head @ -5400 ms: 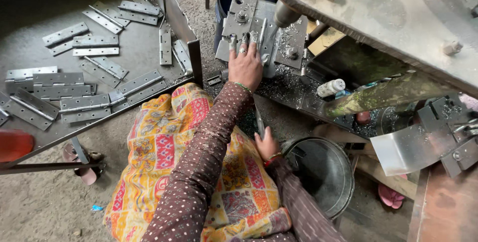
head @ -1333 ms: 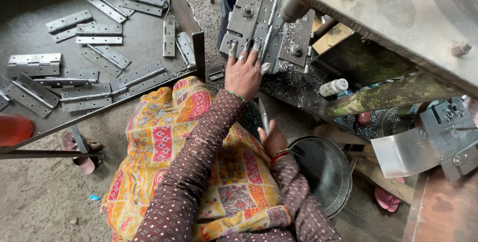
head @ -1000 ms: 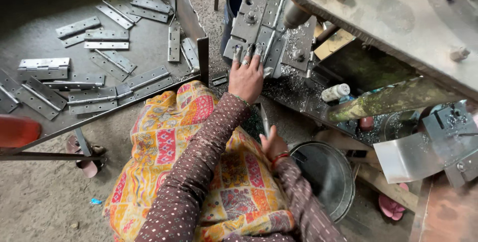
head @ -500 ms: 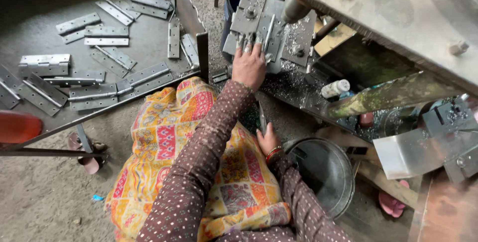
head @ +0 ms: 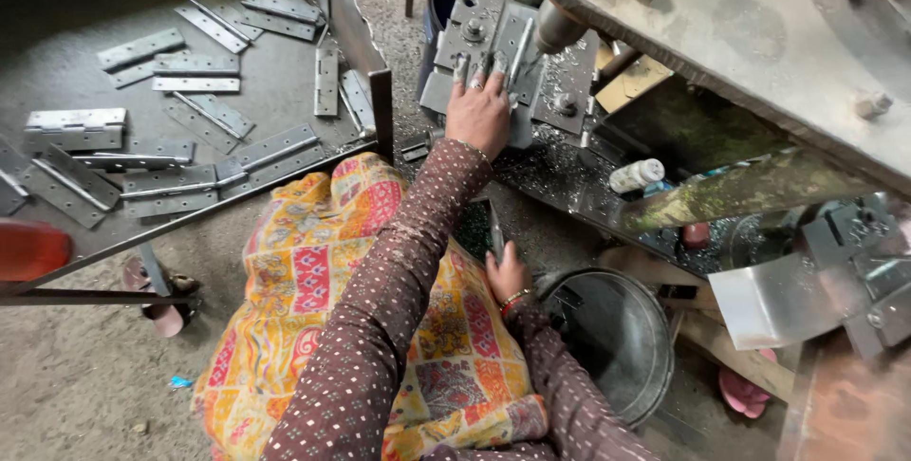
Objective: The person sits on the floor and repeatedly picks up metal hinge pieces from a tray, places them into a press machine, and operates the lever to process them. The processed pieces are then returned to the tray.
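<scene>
Far to my left, loose metal hinges [head: 185, 153] lie scattered flat over a grey sheet-metal tray [head: 57, 39], some folded shut, some spread, all within an arm's sweep; I judge that is why they sit there, as my stock. My lap, under a bright yellow and red patterned cloth [head: 313, 281], fills the space between the tray and the machine.

My left hand [head: 481, 112] reaches forward, fingers spread and pressing flat on a hinge piece [head: 520, 118] seated in the bolted steel jig [head: 503, 53], right under the machine's round spindle [head: 555, 29]. The hand is not closed round it; it pins the piece down, I judge to keep it from shifting on the block. Bright metal chips lie on the dark bed beside the jig.

Lower and nearer my body, my right hand [head: 508, 271] is closed round a narrow metal strip [head: 495, 231], probably another hinge leaf, standing upright, just beside a round metal bucket [head: 607, 338].

Compared with half a second ago, my left hand lies flatter and further onto the jig, while the right hand keeps its grip and place beside the bucket.
</scene>
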